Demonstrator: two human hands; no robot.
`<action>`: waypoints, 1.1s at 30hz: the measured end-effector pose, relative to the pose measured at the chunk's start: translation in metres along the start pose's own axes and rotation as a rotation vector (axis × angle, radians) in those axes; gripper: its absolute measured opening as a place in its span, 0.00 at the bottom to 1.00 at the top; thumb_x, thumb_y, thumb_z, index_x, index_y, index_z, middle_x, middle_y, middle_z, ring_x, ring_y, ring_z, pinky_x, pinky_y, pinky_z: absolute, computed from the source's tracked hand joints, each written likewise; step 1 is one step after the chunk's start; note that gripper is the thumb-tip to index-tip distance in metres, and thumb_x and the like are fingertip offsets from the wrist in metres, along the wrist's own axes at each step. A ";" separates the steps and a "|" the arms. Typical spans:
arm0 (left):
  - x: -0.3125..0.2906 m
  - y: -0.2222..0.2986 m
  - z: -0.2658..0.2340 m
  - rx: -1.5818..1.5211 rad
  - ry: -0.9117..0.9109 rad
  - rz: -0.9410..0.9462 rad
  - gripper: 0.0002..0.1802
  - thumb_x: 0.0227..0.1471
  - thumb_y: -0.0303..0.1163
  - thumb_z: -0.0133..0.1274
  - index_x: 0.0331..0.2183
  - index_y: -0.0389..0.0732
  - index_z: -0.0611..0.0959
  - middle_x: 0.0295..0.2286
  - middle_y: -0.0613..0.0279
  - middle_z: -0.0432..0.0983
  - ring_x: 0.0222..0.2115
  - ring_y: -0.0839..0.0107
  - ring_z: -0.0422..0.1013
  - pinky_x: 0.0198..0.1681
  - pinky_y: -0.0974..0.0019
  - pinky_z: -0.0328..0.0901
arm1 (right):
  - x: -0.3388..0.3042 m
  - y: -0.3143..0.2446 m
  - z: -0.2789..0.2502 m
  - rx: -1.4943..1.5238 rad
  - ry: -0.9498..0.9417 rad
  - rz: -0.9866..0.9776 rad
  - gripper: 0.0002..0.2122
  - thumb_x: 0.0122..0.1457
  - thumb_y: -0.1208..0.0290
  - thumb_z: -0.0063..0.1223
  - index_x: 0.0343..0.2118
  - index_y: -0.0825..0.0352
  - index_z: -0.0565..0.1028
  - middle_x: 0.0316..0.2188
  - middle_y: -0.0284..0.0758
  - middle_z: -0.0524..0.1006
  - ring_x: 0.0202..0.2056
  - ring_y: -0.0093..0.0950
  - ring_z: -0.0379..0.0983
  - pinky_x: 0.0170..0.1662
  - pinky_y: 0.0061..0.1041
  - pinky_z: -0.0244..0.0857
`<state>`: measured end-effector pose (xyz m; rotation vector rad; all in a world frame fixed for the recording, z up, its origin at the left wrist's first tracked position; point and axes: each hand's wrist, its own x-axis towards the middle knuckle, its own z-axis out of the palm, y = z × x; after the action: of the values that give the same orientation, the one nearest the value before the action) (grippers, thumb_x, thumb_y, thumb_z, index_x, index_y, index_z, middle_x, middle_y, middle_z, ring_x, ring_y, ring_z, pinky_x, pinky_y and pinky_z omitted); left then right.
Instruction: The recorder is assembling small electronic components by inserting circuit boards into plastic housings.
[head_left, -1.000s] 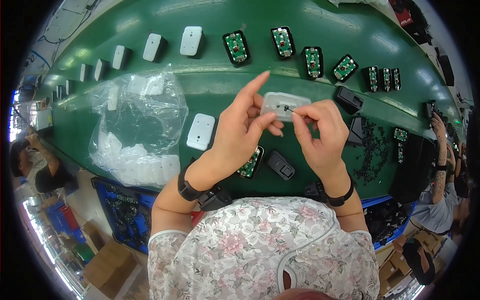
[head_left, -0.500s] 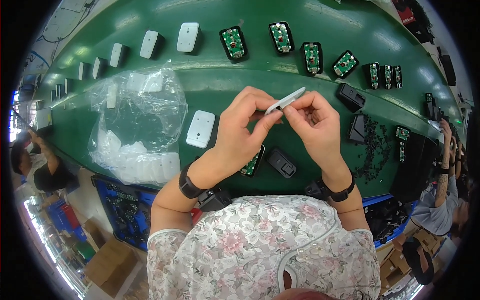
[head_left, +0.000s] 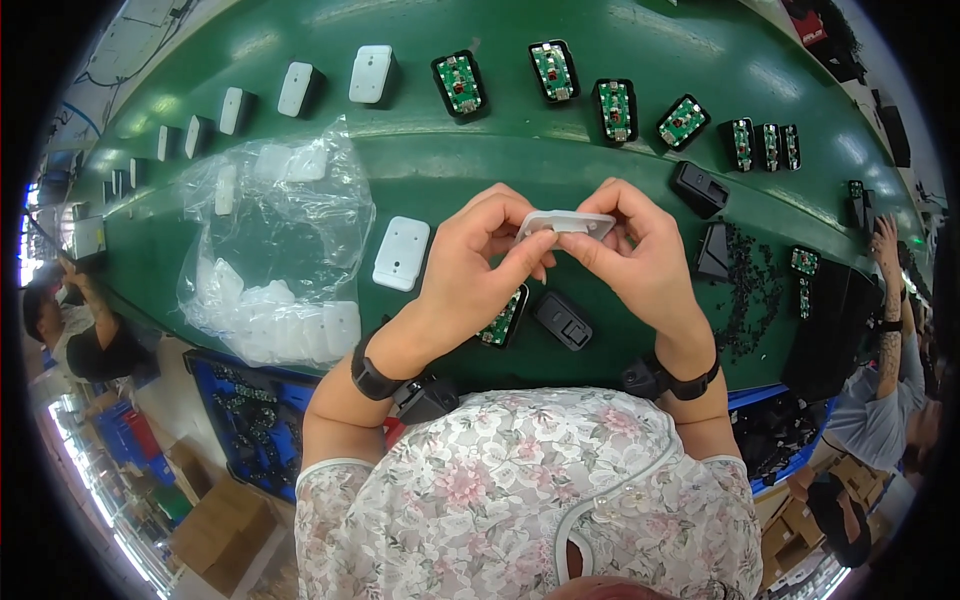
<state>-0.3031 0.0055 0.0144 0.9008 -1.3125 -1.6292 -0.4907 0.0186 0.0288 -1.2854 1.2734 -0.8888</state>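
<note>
Between my two hands, above the green table, is a white plastic cover (head_left: 580,219) tilted with its edge toward me. The fingers and thumb of my left hand (head_left: 475,250) pinch its left part. My right hand (head_left: 645,255) pinches the right part, the thumb tips close together at its near edge. Below my left hand, and partly hidden by it, lies a black housing with a green circuit board (head_left: 503,318). Beside it is an empty-handed black housing (head_left: 563,321) lying back up. A white-topped case (head_left: 402,253) rests left of my left hand.
A clear plastic bag (head_left: 275,225) with several white covers lies at left. White-topped cases (head_left: 372,74) and open housings with circuit boards (head_left: 460,84) line the far side. Small black parts (head_left: 752,290) are scattered at right. Blue bins (head_left: 245,420) stand below the table's near edge; other people work at both sides.
Both hands have turned the white cover from a slanted, edge-up pose to a more level one, its wide face now showing. The far row of housings has shifted slightly left.
</note>
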 end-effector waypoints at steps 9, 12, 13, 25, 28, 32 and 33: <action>0.001 0.003 -0.039 -0.042 0.063 -0.246 0.05 0.57 0.19 0.42 0.34 0.29 0.74 0.29 0.57 0.75 0.25 0.73 0.73 0.29 0.72 0.70 | 0.030 0.008 0.023 -0.012 -0.142 0.031 0.11 0.50 0.73 0.63 0.32 0.69 0.72 0.23 0.25 0.70 0.24 0.11 0.62 0.27 0.13 0.58; 0.016 -0.007 -0.066 0.134 0.144 -0.258 0.05 0.56 0.19 0.44 0.35 0.31 0.74 0.28 0.56 0.75 0.23 0.74 0.73 0.27 0.72 0.68 | 0.074 0.006 0.026 -0.259 -0.049 -0.184 0.12 0.51 0.70 0.62 0.37 0.68 0.73 0.26 0.27 0.71 0.25 0.16 0.65 0.28 0.16 0.60; 0.021 -0.004 -0.069 0.317 0.117 -0.285 0.04 0.54 0.19 0.46 0.34 0.33 0.75 0.28 0.55 0.74 0.24 0.70 0.73 0.27 0.69 0.68 | 0.094 0.006 0.030 -0.409 0.125 -0.396 0.13 0.52 0.68 0.61 0.39 0.66 0.74 0.27 0.29 0.72 0.25 0.19 0.67 0.28 0.18 0.62; 0.030 -0.017 -0.088 1.112 0.197 0.145 0.15 0.47 0.25 0.55 0.40 0.38 0.75 0.35 0.51 0.68 0.32 0.50 0.71 0.33 0.54 0.68 | 0.204 -0.004 0.055 -0.492 -0.079 -0.137 0.13 0.57 0.62 0.54 0.28 0.69 0.76 0.20 0.36 0.76 0.18 0.26 0.74 0.20 0.25 0.67; 0.033 -0.006 -0.088 0.798 0.479 0.300 0.27 0.48 0.24 0.55 0.51 0.36 0.68 0.43 0.54 0.68 0.36 0.59 0.72 0.37 0.60 0.69 | 0.167 -0.012 0.049 -0.112 -0.059 -0.093 0.13 0.60 0.64 0.52 0.26 0.71 0.72 0.19 0.34 0.74 0.14 0.22 0.71 0.15 0.19 0.63; 0.022 0.021 -0.066 -0.037 0.138 0.272 0.32 0.52 0.23 0.53 0.57 0.36 0.63 0.48 0.60 0.68 0.44 0.74 0.68 0.49 0.70 0.63 | 0.094 -0.035 0.047 0.184 -0.065 -0.058 0.13 0.62 0.64 0.49 0.28 0.71 0.70 0.20 0.33 0.73 0.16 0.23 0.73 0.16 0.17 0.64; 0.019 0.020 -0.062 -0.032 0.127 0.279 0.32 0.52 0.23 0.53 0.57 0.36 0.63 0.48 0.60 0.68 0.44 0.74 0.68 0.49 0.70 0.63 | 0.081 -0.036 0.047 0.212 -0.028 -0.041 0.13 0.62 0.64 0.49 0.28 0.70 0.71 0.21 0.32 0.73 0.17 0.22 0.73 0.17 0.17 0.65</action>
<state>-0.2508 -0.0374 0.0218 0.7516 -1.2588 -1.3517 -0.4262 -0.0572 0.0433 -1.1553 1.1028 -1.0030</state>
